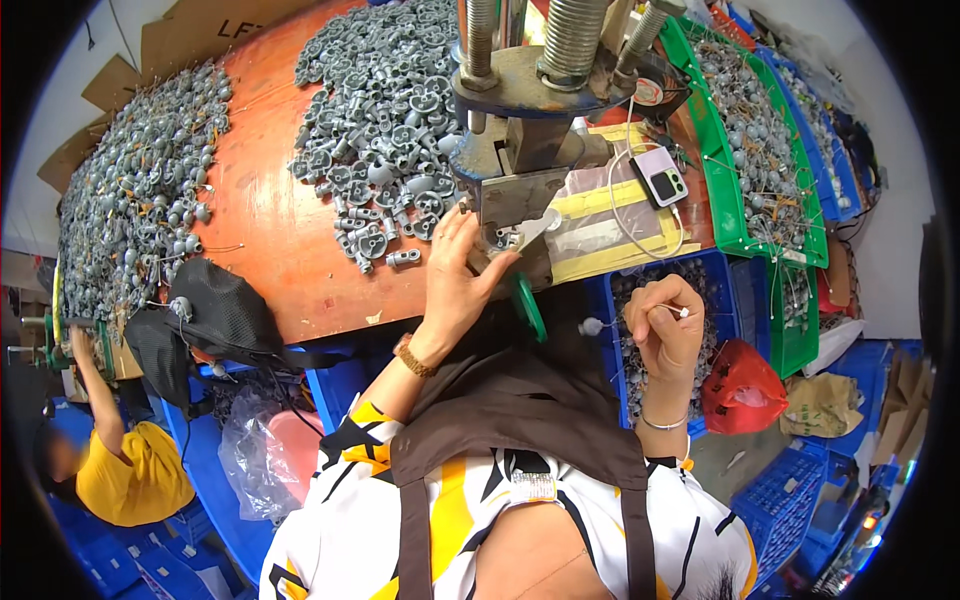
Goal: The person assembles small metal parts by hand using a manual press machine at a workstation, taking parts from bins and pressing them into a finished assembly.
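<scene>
The left hand lies with an open grip, fingers spread, against the press fixture at the desk edge, just beside the pile of grey metal parts, while the right hand pinches a thin wire piece over the blue crate.

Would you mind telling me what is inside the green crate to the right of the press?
The green crate holds a heap of small grey metal parts with thin wires among them. Its bottom is covered by that heap.
</scene>
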Demonstrator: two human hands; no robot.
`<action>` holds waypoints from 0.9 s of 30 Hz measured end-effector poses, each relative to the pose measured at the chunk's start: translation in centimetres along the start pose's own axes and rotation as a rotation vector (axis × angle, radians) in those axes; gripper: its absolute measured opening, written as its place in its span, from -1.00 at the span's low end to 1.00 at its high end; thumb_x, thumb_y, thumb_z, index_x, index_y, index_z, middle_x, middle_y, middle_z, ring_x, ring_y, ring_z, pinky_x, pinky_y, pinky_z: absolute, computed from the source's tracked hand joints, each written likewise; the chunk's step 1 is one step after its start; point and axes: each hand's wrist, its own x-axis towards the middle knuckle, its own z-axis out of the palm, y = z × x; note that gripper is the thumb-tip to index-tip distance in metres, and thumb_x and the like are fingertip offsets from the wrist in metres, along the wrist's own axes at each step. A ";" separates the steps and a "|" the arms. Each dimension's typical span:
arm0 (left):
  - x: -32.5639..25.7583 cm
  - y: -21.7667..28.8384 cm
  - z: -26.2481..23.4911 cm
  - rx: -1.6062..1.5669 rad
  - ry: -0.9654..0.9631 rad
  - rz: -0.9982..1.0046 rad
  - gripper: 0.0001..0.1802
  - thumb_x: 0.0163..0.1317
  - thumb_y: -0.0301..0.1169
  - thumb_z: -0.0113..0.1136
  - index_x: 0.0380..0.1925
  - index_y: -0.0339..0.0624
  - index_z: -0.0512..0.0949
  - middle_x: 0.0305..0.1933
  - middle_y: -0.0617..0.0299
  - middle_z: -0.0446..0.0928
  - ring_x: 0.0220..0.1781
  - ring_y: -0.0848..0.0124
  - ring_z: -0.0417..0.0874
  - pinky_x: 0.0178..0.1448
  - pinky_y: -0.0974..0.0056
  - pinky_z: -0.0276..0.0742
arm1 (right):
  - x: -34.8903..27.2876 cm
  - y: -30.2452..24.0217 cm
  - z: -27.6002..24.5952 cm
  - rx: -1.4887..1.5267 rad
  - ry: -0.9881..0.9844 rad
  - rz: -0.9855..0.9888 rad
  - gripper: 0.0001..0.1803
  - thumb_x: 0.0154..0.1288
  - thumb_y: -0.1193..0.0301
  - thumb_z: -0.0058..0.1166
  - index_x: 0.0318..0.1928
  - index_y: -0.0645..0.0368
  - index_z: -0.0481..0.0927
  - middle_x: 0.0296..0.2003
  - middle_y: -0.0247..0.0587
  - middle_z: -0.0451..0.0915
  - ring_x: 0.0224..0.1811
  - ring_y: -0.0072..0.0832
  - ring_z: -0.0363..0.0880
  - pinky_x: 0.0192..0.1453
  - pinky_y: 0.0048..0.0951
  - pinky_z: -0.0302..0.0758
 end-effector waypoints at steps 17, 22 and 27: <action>1.2 -0.6 -1.0 -0.040 0.062 0.125 -0.60 -0.09 -0.46 0.44 -0.20 -0.33 0.55 -0.26 0.06 0.56 -0.22 0.14 0.53 -0.11 0.24 0.47 | -0.4 1.9 -1.2 0.010 0.144 0.040 -0.92 0.32 0.47 0.04 -0.30 0.22 0.46 -0.64 -0.33 0.40 -0.63 -0.63 0.23 -0.54 -0.61 0.15; -4.1 0.6 -5.2 -0.669 0.058 -0.440 -0.67 0.17 -0.44 0.28 -0.08 -0.35 0.53 -0.15 0.10 0.60 -0.17 0.36 0.60 -0.06 0.33 0.54 | -0.3 2.0 -2.1 0.033 0.174 0.037 -0.91 0.32 0.47 0.04 -0.29 0.22 0.46 -0.64 -0.33 0.39 -0.63 -0.63 0.22 -0.53 -0.62 0.15; -12.0 -1.3 -9.6 -1.861 0.343 -0.943 -0.51 0.33 -0.13 0.08 0.07 -0.32 0.41 -0.02 0.01 0.54 -0.08 0.31 0.63 0.03 0.28 0.63 | 0.3 2.3 -2.4 0.064 0.190 0.049 -0.91 0.32 0.47 0.05 -0.30 0.23 0.45 -0.63 -0.34 0.39 -0.62 -0.63 0.23 -0.53 -0.62 0.15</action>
